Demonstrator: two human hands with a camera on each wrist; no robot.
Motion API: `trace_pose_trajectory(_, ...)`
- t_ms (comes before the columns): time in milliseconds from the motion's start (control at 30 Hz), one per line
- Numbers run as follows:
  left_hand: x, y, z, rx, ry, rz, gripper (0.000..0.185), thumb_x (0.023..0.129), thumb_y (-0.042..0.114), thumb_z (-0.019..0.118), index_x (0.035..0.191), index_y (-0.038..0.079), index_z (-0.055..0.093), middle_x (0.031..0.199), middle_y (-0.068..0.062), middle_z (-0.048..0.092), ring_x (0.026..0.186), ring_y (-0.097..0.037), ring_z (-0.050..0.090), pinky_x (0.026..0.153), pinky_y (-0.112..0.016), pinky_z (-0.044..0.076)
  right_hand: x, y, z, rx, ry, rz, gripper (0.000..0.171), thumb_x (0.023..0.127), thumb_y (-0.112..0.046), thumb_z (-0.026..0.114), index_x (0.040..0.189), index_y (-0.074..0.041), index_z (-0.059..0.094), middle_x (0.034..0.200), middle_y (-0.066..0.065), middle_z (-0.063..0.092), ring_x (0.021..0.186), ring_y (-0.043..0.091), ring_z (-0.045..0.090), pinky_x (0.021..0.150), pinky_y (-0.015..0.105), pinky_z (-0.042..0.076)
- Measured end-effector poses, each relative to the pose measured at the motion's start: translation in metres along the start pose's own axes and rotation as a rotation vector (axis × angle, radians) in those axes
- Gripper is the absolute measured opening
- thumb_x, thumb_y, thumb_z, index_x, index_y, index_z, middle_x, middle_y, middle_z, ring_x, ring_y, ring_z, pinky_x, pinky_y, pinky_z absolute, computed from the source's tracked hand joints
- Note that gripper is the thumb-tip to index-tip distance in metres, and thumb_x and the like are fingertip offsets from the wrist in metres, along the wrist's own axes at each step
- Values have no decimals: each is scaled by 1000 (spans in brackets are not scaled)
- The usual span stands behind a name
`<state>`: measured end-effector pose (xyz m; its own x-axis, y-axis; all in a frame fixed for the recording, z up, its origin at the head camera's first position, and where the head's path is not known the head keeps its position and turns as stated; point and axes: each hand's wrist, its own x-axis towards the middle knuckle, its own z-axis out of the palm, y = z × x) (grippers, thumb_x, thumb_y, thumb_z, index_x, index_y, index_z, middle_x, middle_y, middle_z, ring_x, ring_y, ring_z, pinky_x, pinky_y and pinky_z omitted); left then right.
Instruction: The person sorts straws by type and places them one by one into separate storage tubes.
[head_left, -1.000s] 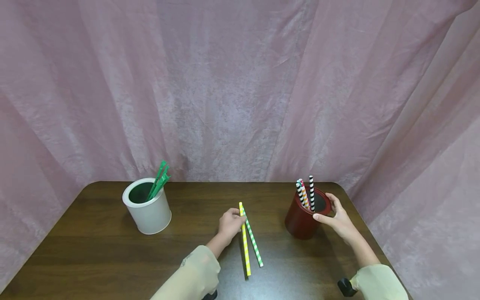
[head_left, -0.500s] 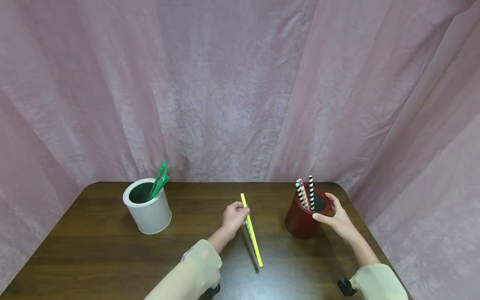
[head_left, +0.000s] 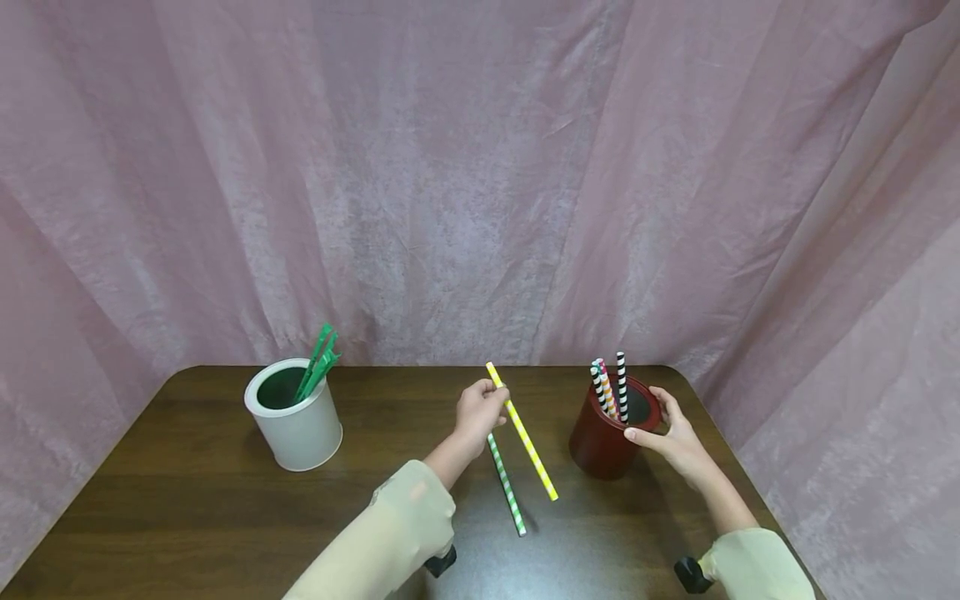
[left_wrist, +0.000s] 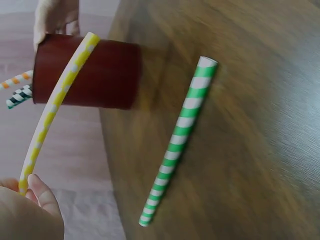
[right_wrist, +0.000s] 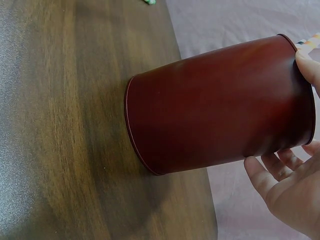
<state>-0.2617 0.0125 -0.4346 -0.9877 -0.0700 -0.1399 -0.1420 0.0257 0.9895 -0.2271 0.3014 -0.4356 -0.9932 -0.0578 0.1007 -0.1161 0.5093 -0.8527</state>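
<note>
Left hand [head_left: 480,410] is pinching the yellow striped straw [head_left: 525,435] near its upper end, holding it tilted clear of the table [head_left: 187,500], the free end hanging toward 5 o'clock. Green striped straw [head_left: 506,483] is lying flat on the wood at 6 o'clock of that hand. Right hand [head_left: 671,437] is cupping the red cup [head_left: 600,450] at its rim, thumb and fingers curled round it. Straw looks light, thin, paper-like, likely crushing if squeezed hard; a gentle fingertip pinch closer to mid-length would be steadier. White cup [head_left: 296,425] is sitting at 9 o'clock.
</note>
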Motion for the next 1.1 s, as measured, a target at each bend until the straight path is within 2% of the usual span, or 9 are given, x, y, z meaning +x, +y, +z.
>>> trace_pose_trajectory(200, 1, 16, 9, -41, 10, 15, 22, 79, 13, 52, 96, 1, 56, 82, -5, 61, 66, -12, 56, 57, -19, 50, 0, -1, 0, 22, -10, -3, 78, 76, -12, 65, 136, -2, 16, 135, 19, 30, 116, 28, 32, 88, 41, 35)
trace_pose_trajectory(300, 2, 25, 12, -65, 10, 30, 20, 78, 11, 53, 95, 1, 56, 81, -4, 60, 65, -10, 55, 57, -18, 50, 0, -1, 1, 33, -9, -8, 78, 76, -12, 66, 136, -2, 16, 135, 20, 30, 118, 33, 30, 89, 44, 33)
trace_pose_trajectory(533, 3, 50, 22, -141, -13, 61, 22, 80, 10, 55, 100, 0, 55, 82, -3, 59, 67, -9, 55, 60, -18, 50, 1, 2, 0, 48, -10, -20, 78, 76, -11, 66, 135, 0, 16, 134, 24, 29, 118, 35, 30, 90, 51, 32)
trace_pose_trajectory(767, 2, 72, 31, -188, -26, 123, 20, 82, 8, 56, 99, -1, 54, 80, -4, 57, 65, -10, 57, 58, -17, 49, 0, 1, 0, 26, -7, -7, 77, 76, -13, 66, 135, -2, 17, 132, 21, 33, 116, 31, 32, 88, 42, 35)
trace_pose_trajectory(900, 2, 80, 36, -186, -39, 156, 20, 82, 8, 57, 100, 0, 54, 84, -5, 57, 66, -9, 56, 58, -17, 50, 0, 1, 0, 22, -8, -2, 78, 76, -13, 66, 136, -2, 17, 132, 22, 33, 117, 31, 32, 87, 38, 36)
trace_pose_trajectory(1100, 3, 86, 42, -158, -45, 178, 18, 83, 9, 58, 99, 1, 55, 90, -9, 58, 70, -10, 58, 60, -19, 51, 0, 0, 0, 31, -19, 0, 78, 77, -13, 65, 136, -3, 16, 133, 22, 31, 118, 31, 31, 88, 41, 36)
